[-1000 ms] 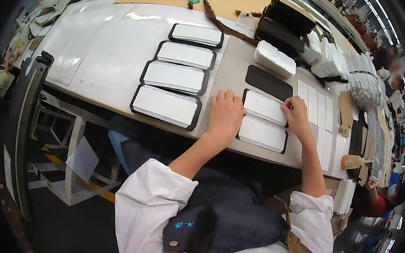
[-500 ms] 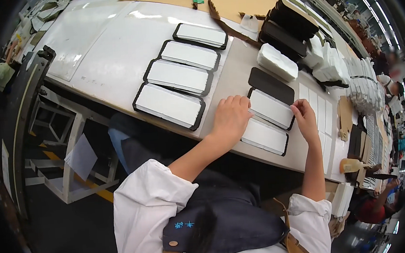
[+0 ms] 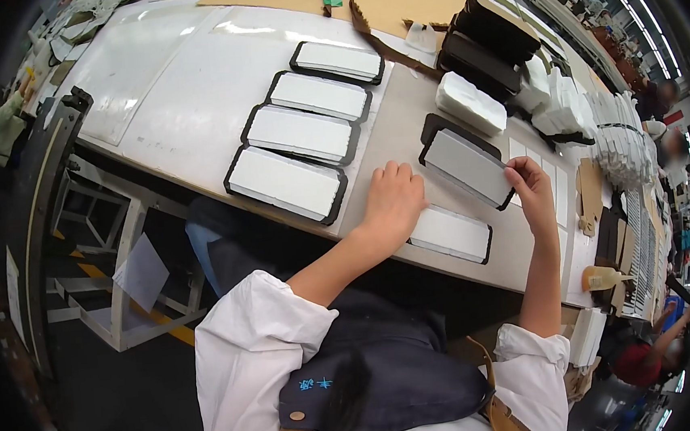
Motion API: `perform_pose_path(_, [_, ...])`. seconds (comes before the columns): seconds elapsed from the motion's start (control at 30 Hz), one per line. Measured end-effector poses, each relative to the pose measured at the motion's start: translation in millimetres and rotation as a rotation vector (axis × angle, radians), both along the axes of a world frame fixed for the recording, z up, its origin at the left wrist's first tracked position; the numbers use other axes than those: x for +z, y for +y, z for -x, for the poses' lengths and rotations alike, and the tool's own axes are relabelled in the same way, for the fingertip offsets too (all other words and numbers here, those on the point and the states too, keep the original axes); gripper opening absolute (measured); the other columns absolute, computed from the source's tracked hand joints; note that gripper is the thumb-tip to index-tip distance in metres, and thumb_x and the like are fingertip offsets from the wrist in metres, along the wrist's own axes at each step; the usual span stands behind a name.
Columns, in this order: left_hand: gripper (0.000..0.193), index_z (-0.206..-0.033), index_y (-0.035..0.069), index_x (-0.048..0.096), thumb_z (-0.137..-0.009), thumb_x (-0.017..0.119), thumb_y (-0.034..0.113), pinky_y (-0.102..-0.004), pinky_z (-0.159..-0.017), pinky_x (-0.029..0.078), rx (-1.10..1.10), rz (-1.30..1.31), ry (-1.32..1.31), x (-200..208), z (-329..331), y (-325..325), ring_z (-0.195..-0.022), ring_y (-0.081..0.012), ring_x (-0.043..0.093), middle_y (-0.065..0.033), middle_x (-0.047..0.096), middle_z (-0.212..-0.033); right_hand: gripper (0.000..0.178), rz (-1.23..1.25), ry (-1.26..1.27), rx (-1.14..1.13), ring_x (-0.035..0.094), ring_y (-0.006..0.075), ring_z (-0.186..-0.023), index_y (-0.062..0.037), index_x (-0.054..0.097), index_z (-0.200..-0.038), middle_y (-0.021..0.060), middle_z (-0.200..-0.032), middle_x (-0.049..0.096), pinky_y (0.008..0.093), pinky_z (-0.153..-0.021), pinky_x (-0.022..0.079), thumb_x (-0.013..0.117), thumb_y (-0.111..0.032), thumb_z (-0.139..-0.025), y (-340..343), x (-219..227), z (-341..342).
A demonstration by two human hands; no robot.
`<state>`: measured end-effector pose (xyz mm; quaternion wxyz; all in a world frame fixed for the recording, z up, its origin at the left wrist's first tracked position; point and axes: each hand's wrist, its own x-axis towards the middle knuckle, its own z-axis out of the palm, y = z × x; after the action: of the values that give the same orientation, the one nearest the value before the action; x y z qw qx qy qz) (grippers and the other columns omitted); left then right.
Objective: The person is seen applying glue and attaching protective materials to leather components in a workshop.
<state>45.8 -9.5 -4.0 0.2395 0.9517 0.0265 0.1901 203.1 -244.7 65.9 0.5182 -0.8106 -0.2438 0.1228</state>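
My right hand (image 3: 531,185) pinches the right end of a black-edged panel (image 3: 463,167) with a pale rectangular face. That panel is tilted, its face shaded grey, and partly covers a plain black piece (image 3: 437,124) behind it. My left hand (image 3: 393,201) is on the table to its left, fingers curled together; the fingertips are hidden, so what they may hold is unclear. Another white-faced panel (image 3: 453,234) lies beside my left hand, close to the table's front edge. Further left, several similar panels (image 3: 287,183) lie in a slanting row.
A white stack (image 3: 471,105) and dark stacked pieces (image 3: 495,32) stand behind. White bundles (image 3: 619,133) are on the right, with a bottle of yellowish liquid (image 3: 598,278) nearer me. A brown strip (image 3: 371,35) runs across the back. A person in red (image 3: 638,361) is at far right.
My right hand has raised and tilted the black-edged panel, moving its right end rightward. The left hand no longer touches that panel and stays nearly in place.
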Motion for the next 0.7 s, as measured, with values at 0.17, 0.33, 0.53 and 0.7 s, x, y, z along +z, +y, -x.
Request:
perform_pose_path(0.17, [0.020,-0.093,0.006,0.067,-0.092,0.076,0.024,-0.0421,-0.078,0.053,-0.059,0.450,0.100,40.0,9.2,8.3,-0.086,-0.0308,0.068,-0.0096,0.071,-0.088,0.013,-0.183,-0.045,-0.082,0.055,0.0046,-0.084,-0.0019,0.066,-0.107,-0.0032,-0.094,0.063,0.0208,-0.076,0.044,0.066,-0.014,-0.103,13.3,3.4,-6.0])
perform_pose_path(0.33, [0.022,-0.097,0.007,0.067,-0.096,0.071,0.029,-0.0399,-0.067,0.053,-0.005,0.398,-0.252,88.4,-9.7,91.5,-0.073,-0.0310,0.070,-0.0113,0.072,-0.080,0.017,-0.288,-0.171,-0.204,0.056,0.0042,-0.085,-0.0014,0.066,-0.109,-0.0034,-0.096,0.065,0.0202,-0.078,0.044,0.067,-0.017,-0.103,14.0,11.8,-14.4])
perform_pose_path(0.53, [0.026,-0.099,0.000,0.071,-0.096,0.074,0.025,-0.0244,-0.069,0.049,0.121,0.592,-0.030,62.1,-35.5,255.4,-0.075,-0.0066,0.061,-0.0007,0.071,-0.083,0.017,-0.336,-0.064,-0.157,0.057,0.0042,-0.089,-0.0016,0.067,-0.109,-0.0029,-0.098,0.066,0.0201,-0.082,0.044,0.068,-0.017,-0.103,24.9,3.8,-15.1])
perform_pose_path(0.7, [0.025,-0.099,0.000,0.072,-0.095,0.076,0.024,-0.0234,-0.067,0.049,0.211,0.774,0.005,19.1,-41.7,286.8,-0.074,-0.0075,0.059,-0.0012,0.070,-0.085,0.017,-0.326,-0.043,-0.117,0.056,0.0039,-0.086,-0.0019,0.067,-0.109,-0.0031,-0.096,0.065,0.0205,-0.079,0.043,0.068,-0.018,-0.102,41.1,7.6,-17.6])
